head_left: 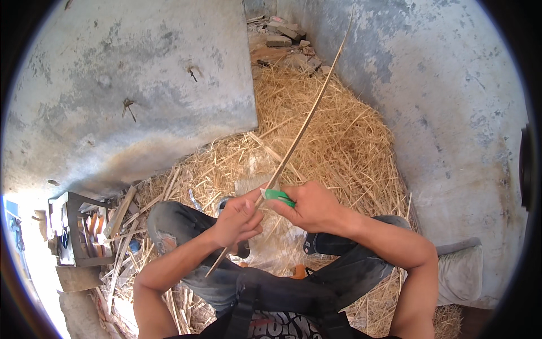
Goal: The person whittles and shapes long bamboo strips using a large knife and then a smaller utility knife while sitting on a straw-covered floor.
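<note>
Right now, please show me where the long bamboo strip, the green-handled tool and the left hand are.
long bamboo strip point(316, 107), head view, on its upper shaft.
green-handled tool point(278, 195), head view, on the green handle.
left hand point(240, 220), head view, on its back.

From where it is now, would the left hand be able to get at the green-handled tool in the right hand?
Probably yes. The left hand grips the long thin cane strip right beside the right hand, and nothing lies between it and the green-handled tool; it would have to let go of the strip first.
</note>
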`<state>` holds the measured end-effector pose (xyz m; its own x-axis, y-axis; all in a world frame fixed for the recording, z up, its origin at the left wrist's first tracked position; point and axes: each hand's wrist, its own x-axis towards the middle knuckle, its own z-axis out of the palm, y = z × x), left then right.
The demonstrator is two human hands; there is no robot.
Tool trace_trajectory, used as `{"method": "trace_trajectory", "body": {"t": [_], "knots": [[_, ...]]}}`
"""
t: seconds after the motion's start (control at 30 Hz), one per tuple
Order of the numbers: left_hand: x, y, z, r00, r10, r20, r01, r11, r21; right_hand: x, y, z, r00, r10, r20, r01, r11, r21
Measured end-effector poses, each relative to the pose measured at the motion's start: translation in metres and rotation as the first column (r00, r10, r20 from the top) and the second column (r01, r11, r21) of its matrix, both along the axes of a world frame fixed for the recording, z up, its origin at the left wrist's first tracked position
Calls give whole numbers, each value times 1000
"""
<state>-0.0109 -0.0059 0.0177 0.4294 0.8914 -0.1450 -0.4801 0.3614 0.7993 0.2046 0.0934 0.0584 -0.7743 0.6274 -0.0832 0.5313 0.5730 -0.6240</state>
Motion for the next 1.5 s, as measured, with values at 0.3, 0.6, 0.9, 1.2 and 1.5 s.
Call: {"method": "trace_trajectory", "body": {"t": [0.3, 0.6, 0.9, 1.2, 1.5], "knots": [[-2, -9, 4, 988, -97, -117, 101, 994, 28, 56, 92, 15, 912, -406, 57, 406, 914, 10], [-8, -14, -2, 978, -82, -190, 92, 995, 48, 41, 65, 4, 918, -396, -20, 395, 918, -47], [-1, -19, -4, 924, -331, -192, 331, 943, -35, 180, 187, -25, 425, -868, -254, 895, 446, -26], [-1, -18, -2, 868, -309, -388, 369, 925, 88, 174, 156, 7, 180, -795, -579, 652, 537, -535], [3, -16, 3, 857, -207, -472, 291, 950, 112, 128, 142, 6, 430, -805, -410, 643, 591, -487]]}}
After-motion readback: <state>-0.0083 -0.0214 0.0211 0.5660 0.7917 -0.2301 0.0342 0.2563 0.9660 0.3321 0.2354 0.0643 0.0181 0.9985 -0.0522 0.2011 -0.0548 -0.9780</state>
